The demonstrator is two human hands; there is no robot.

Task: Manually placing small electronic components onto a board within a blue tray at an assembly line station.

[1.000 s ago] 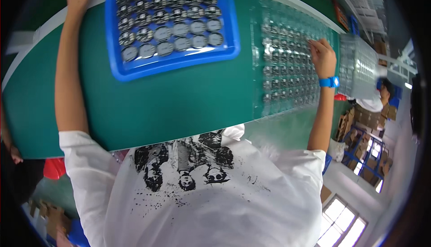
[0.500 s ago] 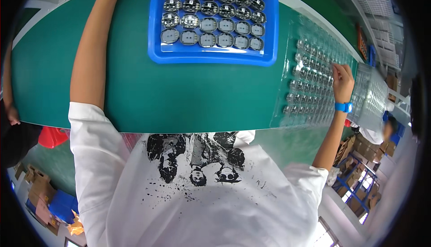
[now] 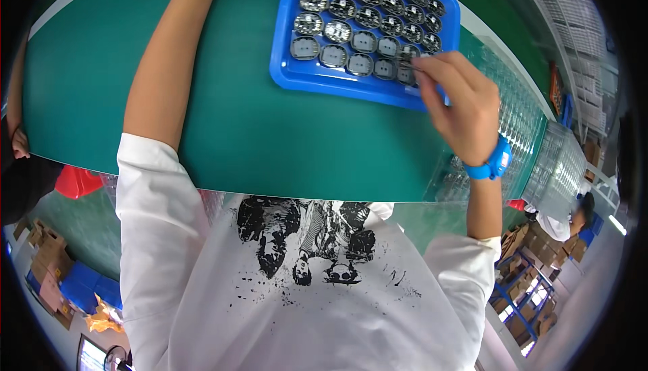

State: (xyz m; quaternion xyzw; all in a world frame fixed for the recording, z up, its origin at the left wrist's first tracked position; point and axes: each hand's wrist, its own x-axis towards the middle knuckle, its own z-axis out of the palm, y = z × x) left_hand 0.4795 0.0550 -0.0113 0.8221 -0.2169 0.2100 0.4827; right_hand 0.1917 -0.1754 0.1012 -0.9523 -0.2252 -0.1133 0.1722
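Observation:
My right hand (image 3: 466, 108) is over the near right corner of a blue tray (image 3: 324, 85). Its thumb and fingertips pinch a small dark part, apparently a small circuit board, just above the grey oval housings. In the tray sit rows of these parts: the nearer ones are plain grey housings (image 3: 360, 65), while those farther back hold dark circuit boards (image 3: 368, 16). My left forearm (image 3: 165, 67) stretches across the green table toward the tray's left side; the hand itself is beyond the top edge of the picture.
To the right, partly behind my right hand, lies a clear plastic compartment tray (image 3: 520, 115) on the green table (image 3: 304, 148). More clear trays (image 3: 559, 158) are stacked farther right. Another person's hand (image 3: 20, 143) rests at the far left, above a red stool (image 3: 77, 181).
My right hand has moved left from the clear compartment tray to the blue tray, with the small part in its fingers. The view has shifted, so the blue tray appears farther right.

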